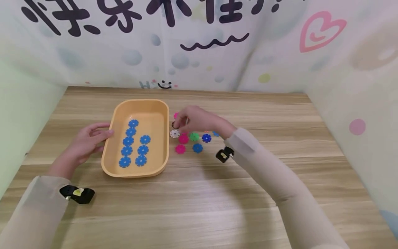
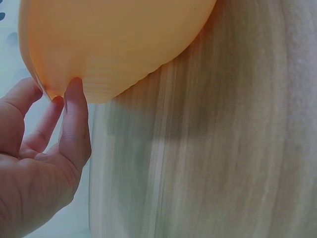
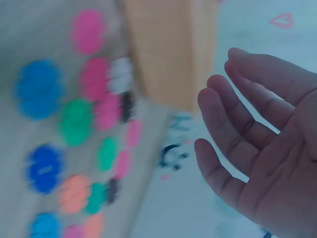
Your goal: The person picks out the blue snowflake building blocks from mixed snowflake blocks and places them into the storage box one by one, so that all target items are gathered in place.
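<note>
An orange-yellow plastic bin (image 1: 166,138) stands left of centre on the table, with several blue notched discs (image 1: 128,140) in two columns on its floor. My left hand (image 1: 88,141) holds the bin's left side, thumb at the rim and fingers against the outer wall, seen close up in the left wrist view. Right of the bin, my right hand (image 1: 199,121) hovers over loose notched discs, its fingers (image 3: 218,119) loosely bent with nothing visible between them. Nearest to it are a white disc (image 1: 174,134), pink discs (image 1: 183,139) and a green disc (image 1: 194,137); others lie partly hidden underneath.
A dark blue disc (image 1: 206,138) and a lighter blue disc (image 1: 197,148) lie nearer the right forearm. Orange discs (image 3: 75,193) and dark discs also show in the right wrist view. A printed cloth (image 1: 199,62) hangs behind the wooden table (image 1: 199,207).
</note>
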A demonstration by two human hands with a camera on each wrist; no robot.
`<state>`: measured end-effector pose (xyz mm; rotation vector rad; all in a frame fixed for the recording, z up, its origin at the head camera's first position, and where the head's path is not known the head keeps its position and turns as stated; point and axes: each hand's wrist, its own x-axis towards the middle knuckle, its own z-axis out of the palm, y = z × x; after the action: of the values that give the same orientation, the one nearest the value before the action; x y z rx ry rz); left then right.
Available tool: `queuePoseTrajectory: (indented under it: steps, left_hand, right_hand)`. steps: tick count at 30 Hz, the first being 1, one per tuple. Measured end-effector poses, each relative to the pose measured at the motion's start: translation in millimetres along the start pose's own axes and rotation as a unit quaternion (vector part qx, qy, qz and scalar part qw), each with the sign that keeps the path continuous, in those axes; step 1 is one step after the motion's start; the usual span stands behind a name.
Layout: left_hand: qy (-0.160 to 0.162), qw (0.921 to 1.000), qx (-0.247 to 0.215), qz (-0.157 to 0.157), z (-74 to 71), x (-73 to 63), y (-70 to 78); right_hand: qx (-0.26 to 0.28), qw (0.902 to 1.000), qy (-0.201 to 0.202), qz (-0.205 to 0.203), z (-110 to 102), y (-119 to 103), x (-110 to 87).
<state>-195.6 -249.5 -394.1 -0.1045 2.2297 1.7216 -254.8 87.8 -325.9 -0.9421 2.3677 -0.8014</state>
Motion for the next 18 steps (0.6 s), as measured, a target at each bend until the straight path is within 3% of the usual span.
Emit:
queuePoseTrajectory:
  steps: [10, 18]
  left_hand:
    - [0.007, 0.9999, 0.007, -0.004, -0.7, -0.2, 0.9]
    - [0.005, 0.9999, 0.012, -0.004, -0.6, 0.3, 0.3]
  right_hand:
    - [0.049, 0.9985, 0.009, 0.023, 27.4, 59.9, -37.3]
    - [0.089, 0.9957, 0.017, 0.021, 35.8, 81.1, -45.2]
